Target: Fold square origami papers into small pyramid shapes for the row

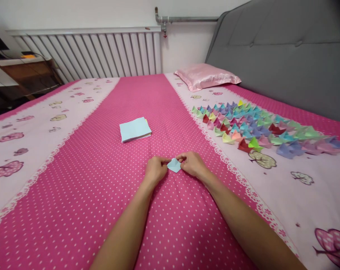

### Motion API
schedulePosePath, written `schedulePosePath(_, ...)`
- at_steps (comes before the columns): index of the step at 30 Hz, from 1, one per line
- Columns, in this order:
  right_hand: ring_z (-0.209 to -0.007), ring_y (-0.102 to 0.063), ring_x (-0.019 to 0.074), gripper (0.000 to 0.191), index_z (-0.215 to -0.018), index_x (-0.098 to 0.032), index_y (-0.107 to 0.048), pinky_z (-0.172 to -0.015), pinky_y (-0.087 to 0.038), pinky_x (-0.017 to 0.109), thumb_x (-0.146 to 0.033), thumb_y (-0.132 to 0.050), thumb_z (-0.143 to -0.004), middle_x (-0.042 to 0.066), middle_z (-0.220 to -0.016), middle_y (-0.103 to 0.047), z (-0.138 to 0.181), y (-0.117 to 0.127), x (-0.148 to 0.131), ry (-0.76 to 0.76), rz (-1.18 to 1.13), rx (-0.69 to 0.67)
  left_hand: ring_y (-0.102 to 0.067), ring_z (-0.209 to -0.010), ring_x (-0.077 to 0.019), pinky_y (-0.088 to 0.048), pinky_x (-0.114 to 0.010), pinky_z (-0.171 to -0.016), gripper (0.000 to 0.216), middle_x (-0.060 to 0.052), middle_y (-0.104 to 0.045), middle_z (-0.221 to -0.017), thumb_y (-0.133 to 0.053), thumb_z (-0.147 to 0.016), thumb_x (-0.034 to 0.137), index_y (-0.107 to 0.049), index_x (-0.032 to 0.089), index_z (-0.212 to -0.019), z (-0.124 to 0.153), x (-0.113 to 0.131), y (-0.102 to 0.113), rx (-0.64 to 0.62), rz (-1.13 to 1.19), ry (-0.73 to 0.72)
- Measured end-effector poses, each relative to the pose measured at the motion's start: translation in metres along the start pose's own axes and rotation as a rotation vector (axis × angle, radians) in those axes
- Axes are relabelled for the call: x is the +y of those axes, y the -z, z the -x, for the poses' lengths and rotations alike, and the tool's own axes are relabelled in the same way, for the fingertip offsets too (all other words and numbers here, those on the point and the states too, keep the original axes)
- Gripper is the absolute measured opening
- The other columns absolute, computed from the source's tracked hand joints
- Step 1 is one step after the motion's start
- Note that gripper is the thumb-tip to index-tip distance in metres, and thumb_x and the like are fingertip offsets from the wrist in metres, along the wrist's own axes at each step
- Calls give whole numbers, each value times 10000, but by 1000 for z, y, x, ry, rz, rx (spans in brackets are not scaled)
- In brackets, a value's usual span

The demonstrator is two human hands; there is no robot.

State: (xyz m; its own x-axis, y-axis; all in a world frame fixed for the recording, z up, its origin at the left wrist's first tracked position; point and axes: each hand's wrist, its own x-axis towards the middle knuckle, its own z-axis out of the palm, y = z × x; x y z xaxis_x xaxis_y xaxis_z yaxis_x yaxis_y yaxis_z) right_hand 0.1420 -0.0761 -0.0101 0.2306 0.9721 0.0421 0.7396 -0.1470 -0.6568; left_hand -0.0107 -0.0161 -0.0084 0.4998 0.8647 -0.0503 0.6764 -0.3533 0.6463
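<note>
A small light blue folded paper (174,165) lies on the pink dotted bedsheet (102,180) between my two hands. My left hand (155,169) pinches its left edge with curled fingers. My right hand (191,164) pinches its right edge the same way. Both hands rest low on the bed. A stack of square paper sheets (135,129), light blue on top, lies a little beyond my left hand. To the right, several folded paper boats (251,125) in many colours stand in rows on the pale strip of the sheet.
A pink satin pillow (206,77) lies at the head of the bed by the grey padded headboard (285,52). A white radiator (96,52) runs along the far wall. A wooden shelf unit (23,75) stands at the far left.
</note>
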Motion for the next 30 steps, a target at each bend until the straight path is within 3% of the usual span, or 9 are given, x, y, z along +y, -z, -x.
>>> schedulePosePath(4,-629,-625,132,370,-897,-247,-718,-550,-403,193,-82,-549,-612,-9,-736,-716,0,0,1,-10,6,2,-619,-846,-180,-428,-263,-757,405,-47,-704,-954,-401,-727,84,-695,215,-974,3,-1,3,-32,65,-102)
schedulePosePath(7,-633,-623,133,337,-887,-246,-715,-550,-400,194,-109,-560,-620,-11,-735,-713,-1,0,2,-13,-1,6,-607,-754,-172,-412,-249,-671,314,-51,-704,-868,-411,-805,236,-696,201,-934,7,6,4,-7,13,-132)
schedulePosePath(11,-623,-614,131,281,-854,-225,-704,-535,-398,195,-139,-562,-627,-4,-746,-711,-1,-2,3,-13,-18,17,-566,-646,-149,-335,-226,-551,244,-25,-675,-754,-577,-710,336,-670,201,-891,11,14,-1,26,-75,-55)
schedulePosePath(17,-630,-606,125,295,-868,-205,-673,-560,-413,195,-112,-548,-617,-5,-745,-703,-1,-4,4,-16,-62,32,-500,-560,-105,-302,-208,-508,198,-5,-631,-689,-588,-697,307,-643,184,-843,7,8,-11,91,18,30)
schedulePosePath(23,-576,-563,113,242,-856,-176,-673,-541,-402,201,-165,-586,-631,-3,-690,-669,-3,-2,6,15,-227,2,-500,-530,-94,-361,-206,-508,176,-1,-597,-621,-601,-682,274,-625,132,-783,5,9,-10,115,495,30)
schedulePosePath(27,-551,-551,106,227,-818,-143,-646,-547,-421,217,-278,-650,-637,3,-665,-646,-2,2,-1,1,-547,-52,-537,-571,-96,-411,-218,-569,235,-23,-629,-686,-640,-670,313,-617,117,-798,8,14,-2,158,866,64)
schedulePosePath(30,-589,-578,103,276,-778,-147,-579,-615,-456,239,-316,-698,-595,4,-705,-643,0,3,-7,-35,-830,-51,-586,-658,-112,-451,-244,-673,263,-49,-662,-792,-658,-672,335,-618,122,-821,9,16,2,122,1043,49)
